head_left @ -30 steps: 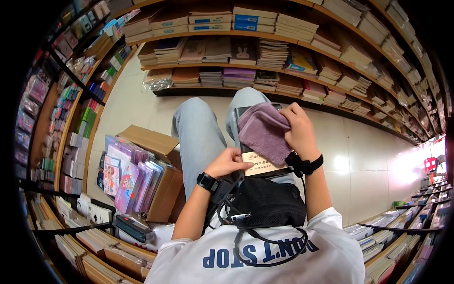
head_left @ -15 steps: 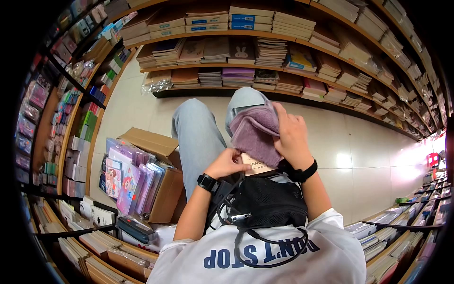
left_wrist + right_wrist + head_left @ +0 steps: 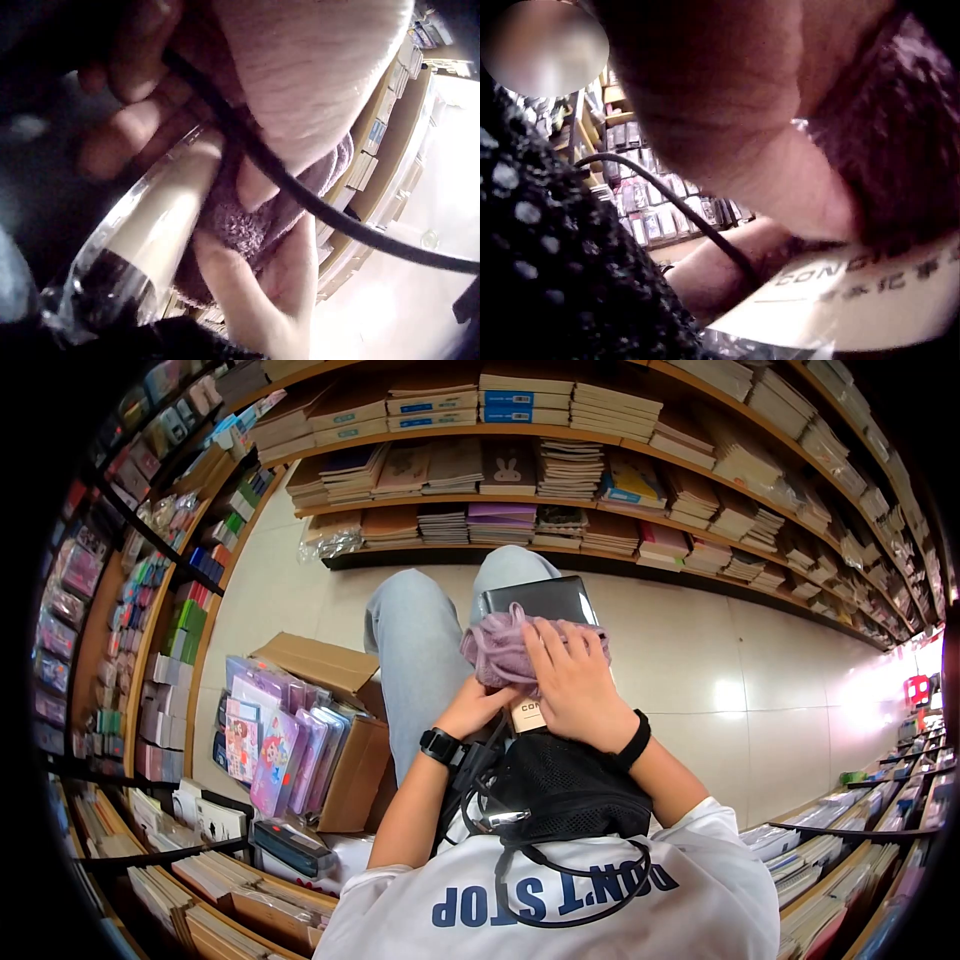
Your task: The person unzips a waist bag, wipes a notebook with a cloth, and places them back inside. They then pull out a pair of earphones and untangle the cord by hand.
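A black book (image 3: 548,598) in clear wrap lies tilted on the person's lap, its cream printed band (image 3: 527,716) partly covered. The left hand (image 3: 479,705) grips the book's left edge, thumb on top beside the cloth; in the left wrist view its other fingers (image 3: 124,135) are curled below the book. Bunched across the cover is a purple fluffy cloth (image 3: 496,645). Over that cloth lies the right hand (image 3: 578,690), fingers spread on top and thumb (image 3: 225,270) against its near side. Lettering on the band (image 3: 840,307) shows beneath the hand in the right wrist view.
Left of the legs stands an open cardboard box (image 3: 355,775) with packaged purple items (image 3: 285,750). A black mesh pouch (image 3: 560,785) with cables sits against the waist. Shelves of notebooks (image 3: 570,465) curve around the far side; more shelving stands left and at the near corners.
The right hand has moved left and toward the body with the cloth, which is now bunched lower. More of the black cover shows at the far end. The left hand stays at the edge.
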Action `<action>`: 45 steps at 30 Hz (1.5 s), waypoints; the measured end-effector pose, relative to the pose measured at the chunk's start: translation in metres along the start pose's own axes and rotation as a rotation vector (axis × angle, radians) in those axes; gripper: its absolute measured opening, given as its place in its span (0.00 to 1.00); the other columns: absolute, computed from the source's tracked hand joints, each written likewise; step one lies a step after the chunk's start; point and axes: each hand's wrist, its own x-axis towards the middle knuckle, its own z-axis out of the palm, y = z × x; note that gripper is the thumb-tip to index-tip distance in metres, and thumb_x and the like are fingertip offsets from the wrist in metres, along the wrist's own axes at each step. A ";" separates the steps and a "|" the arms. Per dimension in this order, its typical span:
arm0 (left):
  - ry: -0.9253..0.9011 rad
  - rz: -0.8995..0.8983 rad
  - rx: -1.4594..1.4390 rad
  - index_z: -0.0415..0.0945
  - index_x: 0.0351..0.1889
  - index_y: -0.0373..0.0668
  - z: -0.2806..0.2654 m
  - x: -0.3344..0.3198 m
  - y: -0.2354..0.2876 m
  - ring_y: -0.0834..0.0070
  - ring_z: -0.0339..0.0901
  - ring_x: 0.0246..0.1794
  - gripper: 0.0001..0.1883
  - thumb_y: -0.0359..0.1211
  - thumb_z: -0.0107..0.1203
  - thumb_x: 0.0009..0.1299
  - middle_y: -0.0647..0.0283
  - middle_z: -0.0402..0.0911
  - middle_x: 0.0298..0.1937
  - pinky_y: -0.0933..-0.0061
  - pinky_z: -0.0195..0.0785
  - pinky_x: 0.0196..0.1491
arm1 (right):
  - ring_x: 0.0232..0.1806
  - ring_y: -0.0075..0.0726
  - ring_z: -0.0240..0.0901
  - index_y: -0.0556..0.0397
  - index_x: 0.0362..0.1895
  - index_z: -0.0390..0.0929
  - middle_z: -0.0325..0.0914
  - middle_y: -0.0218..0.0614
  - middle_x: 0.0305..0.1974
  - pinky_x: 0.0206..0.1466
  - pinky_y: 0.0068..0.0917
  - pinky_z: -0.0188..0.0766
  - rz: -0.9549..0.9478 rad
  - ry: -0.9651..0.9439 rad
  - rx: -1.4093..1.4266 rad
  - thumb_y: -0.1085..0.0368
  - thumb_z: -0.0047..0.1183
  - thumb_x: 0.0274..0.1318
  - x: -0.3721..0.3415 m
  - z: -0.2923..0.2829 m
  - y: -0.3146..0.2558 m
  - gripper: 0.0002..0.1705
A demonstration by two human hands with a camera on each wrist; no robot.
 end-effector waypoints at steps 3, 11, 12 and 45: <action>-0.141 -0.249 0.317 0.77 0.35 0.34 -0.011 0.000 0.016 0.85 0.76 0.28 0.12 0.34 0.64 0.66 0.68 0.81 0.29 0.83 0.66 0.31 | 0.57 0.54 0.63 0.59 0.68 0.57 0.64 0.47 0.61 0.59 0.48 0.57 0.135 0.015 0.079 0.63 0.56 0.42 0.007 0.013 0.017 0.46; -0.129 -0.226 0.072 0.75 0.30 0.33 -0.010 0.000 0.004 0.83 0.76 0.29 0.16 0.38 0.66 0.64 0.64 0.80 0.28 0.80 0.68 0.33 | 0.52 0.50 0.66 0.27 0.69 0.61 0.65 0.41 0.60 0.48 0.47 0.64 0.339 0.029 0.098 0.69 0.57 0.44 0.015 0.015 0.037 0.44; -0.131 -0.237 0.065 0.75 0.31 0.33 -0.009 0.000 0.006 0.83 0.76 0.29 0.16 0.38 0.66 0.64 0.64 0.81 0.28 0.80 0.68 0.33 | 0.52 0.50 0.66 0.25 0.68 0.61 0.65 0.41 0.60 0.48 0.47 0.65 0.288 -0.011 0.121 0.70 0.56 0.44 0.009 0.007 0.034 0.44; -0.133 -0.239 0.073 0.74 0.30 0.34 -0.010 0.001 -0.001 0.84 0.72 0.29 0.17 0.41 0.63 0.67 0.66 0.78 0.28 0.81 0.66 0.32 | 0.46 0.53 0.71 0.49 0.65 0.60 0.70 0.43 0.45 0.45 0.45 0.71 0.532 0.116 0.290 0.74 0.52 0.39 -0.036 0.010 0.048 0.42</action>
